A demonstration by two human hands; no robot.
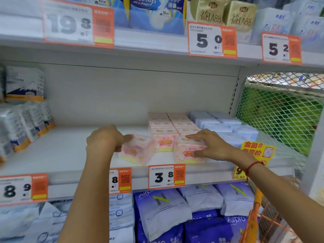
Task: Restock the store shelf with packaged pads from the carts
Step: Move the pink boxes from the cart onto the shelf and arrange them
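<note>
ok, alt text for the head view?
Two bare hands set pink pad packs on a white store shelf: the left hand holds a tilted pack, the right hand grips an upright pack beside pink rows.

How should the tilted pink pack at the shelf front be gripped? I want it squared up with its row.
Grip the tilted pink pack across its top corner from the left, where the left hand already holds it; its right side sits close to the neighbouring pink packs.

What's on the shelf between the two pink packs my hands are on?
In the head view, a third pink pack stands a little further back between the left-hand pack and the right-hand pack; in front of it, bare shelf.
</note>
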